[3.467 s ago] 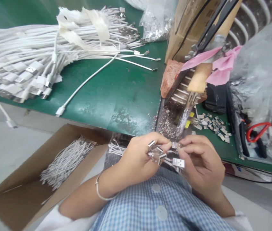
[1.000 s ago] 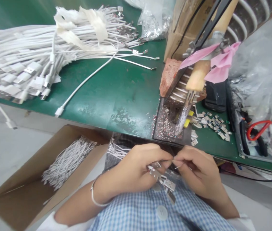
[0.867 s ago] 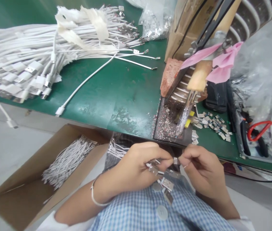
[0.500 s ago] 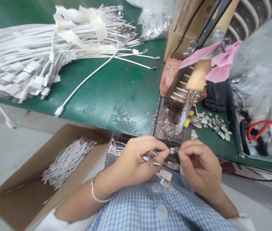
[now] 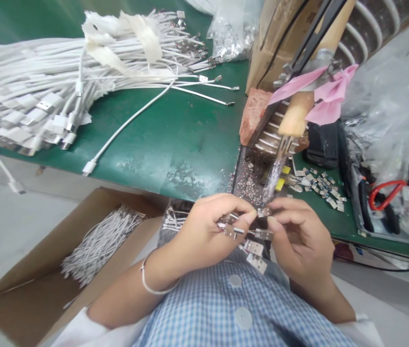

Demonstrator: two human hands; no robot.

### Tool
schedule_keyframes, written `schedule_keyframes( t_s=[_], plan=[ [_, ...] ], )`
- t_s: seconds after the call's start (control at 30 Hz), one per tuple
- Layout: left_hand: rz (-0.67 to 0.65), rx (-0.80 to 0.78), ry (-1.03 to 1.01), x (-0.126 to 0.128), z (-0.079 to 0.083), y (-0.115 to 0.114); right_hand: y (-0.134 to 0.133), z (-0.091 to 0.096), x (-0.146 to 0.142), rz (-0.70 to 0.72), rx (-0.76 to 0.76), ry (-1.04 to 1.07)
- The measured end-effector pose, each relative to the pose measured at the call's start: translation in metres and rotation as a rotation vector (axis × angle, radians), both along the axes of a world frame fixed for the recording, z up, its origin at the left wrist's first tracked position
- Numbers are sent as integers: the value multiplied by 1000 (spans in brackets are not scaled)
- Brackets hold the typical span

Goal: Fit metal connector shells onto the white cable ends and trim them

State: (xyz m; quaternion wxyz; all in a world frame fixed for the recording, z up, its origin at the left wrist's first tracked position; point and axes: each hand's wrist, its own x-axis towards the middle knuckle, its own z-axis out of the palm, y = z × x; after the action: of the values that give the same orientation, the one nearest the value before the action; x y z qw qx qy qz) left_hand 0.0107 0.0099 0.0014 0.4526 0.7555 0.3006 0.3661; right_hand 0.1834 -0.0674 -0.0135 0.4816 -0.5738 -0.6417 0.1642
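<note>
My left hand (image 5: 213,236) is closed around several white USB cable ends, whose bare metal USB plugs (image 5: 257,248) stick out below its fingers. One small metal USB connector (image 5: 263,212) lies between the fingertips of both hands. My right hand (image 5: 300,236) is curled, its fingertips against the connector's right end. Just above the connector is the tip area of a soldering iron (image 5: 272,180), clamped at a slant with its pale handle up. How the wire meets the connector is too small to make out.
White cables (image 5: 45,72) lie bundled on the green table (image 5: 190,140). Loose USB connectors (image 5: 320,185) are scattered right of the iron, before a tray with red-handled scissors (image 5: 388,193). A brick (image 5: 255,115) stands behind. A cardboard box (image 5: 20,289) of cables sits below left.
Both hands have risen slightly towards the iron's tip, bringing the connector up with them. The right thumb sits lower against the fingers, and the hanging plugs have swung a little right.
</note>
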Motion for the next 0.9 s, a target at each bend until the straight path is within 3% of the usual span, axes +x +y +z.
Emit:
schedule_keyframes(
  t_s=[0.9],
  plan=[
    [-2, -75, 18, -3, 0, -6, -2, 6, 3, 69, -16, -28]
  ],
)
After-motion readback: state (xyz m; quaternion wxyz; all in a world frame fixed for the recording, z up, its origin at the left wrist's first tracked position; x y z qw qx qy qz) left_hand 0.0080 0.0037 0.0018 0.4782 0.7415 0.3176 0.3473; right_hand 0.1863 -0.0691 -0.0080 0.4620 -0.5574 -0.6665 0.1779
